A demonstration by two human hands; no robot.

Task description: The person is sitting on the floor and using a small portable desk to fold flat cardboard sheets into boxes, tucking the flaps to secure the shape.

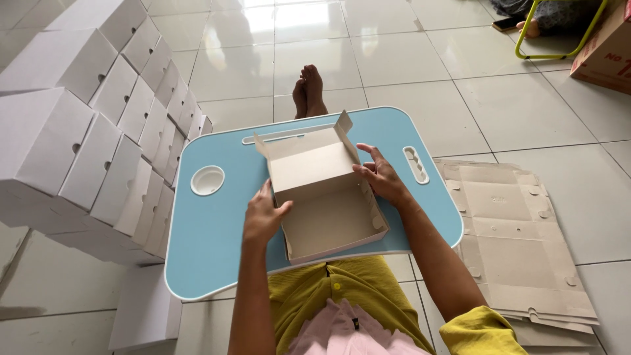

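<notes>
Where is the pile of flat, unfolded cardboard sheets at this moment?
In the head view, the pile of flat cardboard sheets lies on the tiled floor at the person's right, just beside the blue lap table and the right hand.

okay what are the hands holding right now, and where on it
A half-folded cardboard box: the left hand grips its left side wall, the right hand its right side wall.

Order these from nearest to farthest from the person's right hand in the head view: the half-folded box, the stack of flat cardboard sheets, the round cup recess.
1. Half-folded box: touching the right hand.
2. Stack of flat cardboard sheets: floor, right.
3. Round cup recess: table's left side.
</notes>
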